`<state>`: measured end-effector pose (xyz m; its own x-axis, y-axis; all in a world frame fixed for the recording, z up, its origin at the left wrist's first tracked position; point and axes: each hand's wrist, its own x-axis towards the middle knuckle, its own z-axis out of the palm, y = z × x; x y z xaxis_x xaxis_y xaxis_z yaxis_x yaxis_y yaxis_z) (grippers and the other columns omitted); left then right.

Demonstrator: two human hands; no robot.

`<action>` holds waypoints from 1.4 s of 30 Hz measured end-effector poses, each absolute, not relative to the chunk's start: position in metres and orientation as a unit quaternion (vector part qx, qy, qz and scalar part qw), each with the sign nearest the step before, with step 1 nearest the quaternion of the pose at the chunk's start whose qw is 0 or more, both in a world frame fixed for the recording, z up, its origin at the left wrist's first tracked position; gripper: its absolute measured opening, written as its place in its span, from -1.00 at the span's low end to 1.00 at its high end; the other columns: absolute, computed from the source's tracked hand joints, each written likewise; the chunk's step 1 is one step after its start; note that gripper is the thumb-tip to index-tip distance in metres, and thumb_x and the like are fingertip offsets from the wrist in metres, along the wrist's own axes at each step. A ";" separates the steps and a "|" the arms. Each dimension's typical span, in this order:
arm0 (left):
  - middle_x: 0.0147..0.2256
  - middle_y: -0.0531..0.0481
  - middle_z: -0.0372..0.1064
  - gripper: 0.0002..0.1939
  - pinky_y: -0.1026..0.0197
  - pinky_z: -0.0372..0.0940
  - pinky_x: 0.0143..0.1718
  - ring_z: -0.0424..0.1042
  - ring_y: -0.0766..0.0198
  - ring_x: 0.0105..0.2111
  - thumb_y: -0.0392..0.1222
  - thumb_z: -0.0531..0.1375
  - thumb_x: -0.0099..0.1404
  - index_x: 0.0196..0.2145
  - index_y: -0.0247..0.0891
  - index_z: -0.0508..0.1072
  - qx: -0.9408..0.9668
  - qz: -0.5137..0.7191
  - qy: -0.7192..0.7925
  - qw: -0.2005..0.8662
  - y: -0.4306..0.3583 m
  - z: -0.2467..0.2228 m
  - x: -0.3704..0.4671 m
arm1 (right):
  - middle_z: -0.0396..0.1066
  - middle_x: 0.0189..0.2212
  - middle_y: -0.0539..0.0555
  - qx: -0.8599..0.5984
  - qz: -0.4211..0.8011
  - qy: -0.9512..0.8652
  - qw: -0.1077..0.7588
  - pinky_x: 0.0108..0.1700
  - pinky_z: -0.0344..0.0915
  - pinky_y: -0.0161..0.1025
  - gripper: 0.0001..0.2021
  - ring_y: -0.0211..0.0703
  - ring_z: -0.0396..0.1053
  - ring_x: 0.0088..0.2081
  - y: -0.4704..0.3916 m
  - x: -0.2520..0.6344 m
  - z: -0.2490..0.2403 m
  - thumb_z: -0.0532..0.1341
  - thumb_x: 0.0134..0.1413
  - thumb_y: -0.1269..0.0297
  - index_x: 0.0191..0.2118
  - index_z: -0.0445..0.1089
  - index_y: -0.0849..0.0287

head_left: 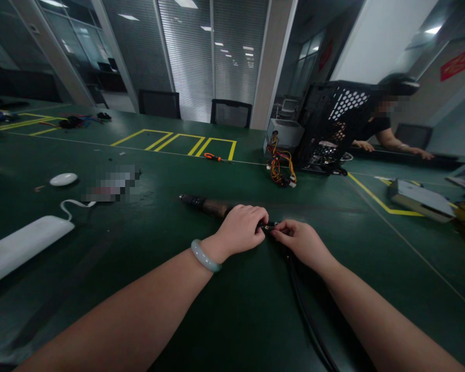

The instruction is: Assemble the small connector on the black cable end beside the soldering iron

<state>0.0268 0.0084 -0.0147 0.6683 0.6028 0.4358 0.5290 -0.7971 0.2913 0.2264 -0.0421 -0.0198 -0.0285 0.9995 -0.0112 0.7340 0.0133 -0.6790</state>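
A long cylindrical hand tool (213,207) with a brown barrel and a black nose lies on the green table, pointing left. Wrapped over its rear end is my left hand (242,227), closed, with a pale bangle on the wrist. My right hand (300,243) is just to the right, thumb and fingertips pinched on a small dark fitting (270,226) at the tool's back end. From beneath the right hand a black cable (304,305) runs down toward the table's near edge. The fingers partly hide where the fitting meets the tool.
Farther back stand a black computer case (325,124) and a power supply (289,132) with bundled wires. An orange screwdriver (213,156) lies near yellow tape outlines. A white power bank-like block (27,248) is at left, a silver box (420,199) at right. Another person's hands rest beyond the case.
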 end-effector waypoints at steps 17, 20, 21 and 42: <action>-0.19 0.01 0.47 -0.92 0.06 0.24 -0.07 0.42 0.15 -0.15 -0.22 0.15 0.23 -0.33 -0.22 0.44 0.907 0.277 0.304 0.089 0.008 -0.014 0.027 | 0.53 -0.39 0.01 -0.644 0.283 -0.663 0.255 -0.40 0.23 -0.31 -0.80 -0.18 0.43 -0.41 -0.042 0.226 -0.021 0.21 0.05 0.13 -0.30 0.49 0.12; -0.15 0.02 0.47 -0.89 0.05 0.23 -0.05 0.41 0.16 -0.13 -0.21 0.15 0.24 -0.29 -0.19 0.46 0.908 0.281 0.297 0.092 0.009 -0.016 0.027 | 0.53 -0.41 0.01 -0.645 0.276 -0.666 0.253 -0.39 0.23 -0.31 -0.80 -0.19 0.42 -0.43 -0.041 0.226 -0.021 0.21 0.05 0.12 -0.30 0.48 0.12; -0.12 0.03 0.46 -0.84 0.04 0.22 -0.03 0.41 0.16 -0.12 -0.21 0.14 0.24 -0.21 -0.17 0.45 0.908 0.286 0.293 0.094 0.009 -0.016 0.027 | 0.52 -0.41 0.01 -0.644 0.275 -0.668 0.252 -0.39 0.23 -0.31 -0.79 -0.19 0.41 -0.43 -0.042 0.226 -0.021 0.21 0.05 0.12 -0.31 0.48 0.12; -0.21 0.03 0.44 -0.87 0.04 0.23 -0.09 0.40 0.16 -0.16 -0.19 0.16 0.28 -0.19 -0.17 0.42 0.913 0.263 0.300 0.082 0.012 -0.016 0.027 | 0.53 -0.39 0.02 -0.649 0.276 -0.664 0.249 -0.39 0.22 -0.30 -0.79 -0.18 0.42 -0.41 -0.043 0.225 -0.017 0.21 0.05 0.12 -0.29 0.49 0.12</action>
<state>0.0269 0.0118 -0.0162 0.6818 0.5913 0.4306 0.5051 -0.8064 0.3075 0.2249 -0.0434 -0.0165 -0.0332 0.9991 -0.0280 0.7250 0.0048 -0.6888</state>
